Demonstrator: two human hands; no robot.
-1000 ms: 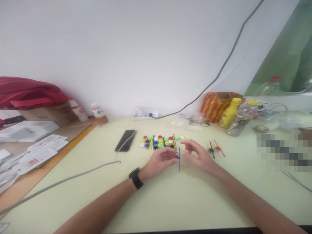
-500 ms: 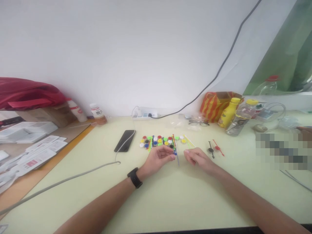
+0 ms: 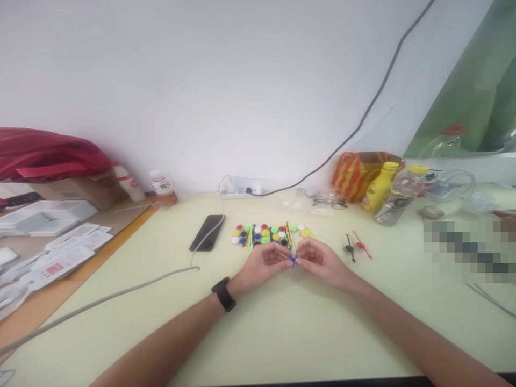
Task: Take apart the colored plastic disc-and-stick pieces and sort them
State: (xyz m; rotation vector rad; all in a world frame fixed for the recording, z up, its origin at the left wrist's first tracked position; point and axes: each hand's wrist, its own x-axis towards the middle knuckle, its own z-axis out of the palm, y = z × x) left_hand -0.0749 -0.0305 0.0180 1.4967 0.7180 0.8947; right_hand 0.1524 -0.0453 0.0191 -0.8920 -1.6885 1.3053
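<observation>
In the middle of the table, my left hand point(image 3: 262, 266) pinches a small blue plastic piece point(image 3: 293, 262) with thumb and fingers. From the other side my right hand point(image 3: 327, 264) closes on the same piece, so the fingertips almost meet; most of it is hidden. Just beyond the hands lie several small coloured discs point(image 3: 264, 233) in rows, with thin coloured sticks point(image 3: 288, 235) among them. To the right of my right hand rest a black disc with an arrow stick through it point(image 3: 350, 249) and a red one of the same form point(image 3: 360, 245).
A black phone point(image 3: 207, 233) with a white cable lies left of the discs. Behind are eyeglasses point(image 3: 337, 205), a power strip point(image 3: 237, 194), a striped bag point(image 3: 349, 174) and bottles point(image 3: 379, 187). White boxes and cards point(image 3: 72, 247) fill the far left.
My right hand has moved left to meet my left hand and now grips the blue piece too. Its long blue stick, which pointed down toward me, no longer shows that way.
</observation>
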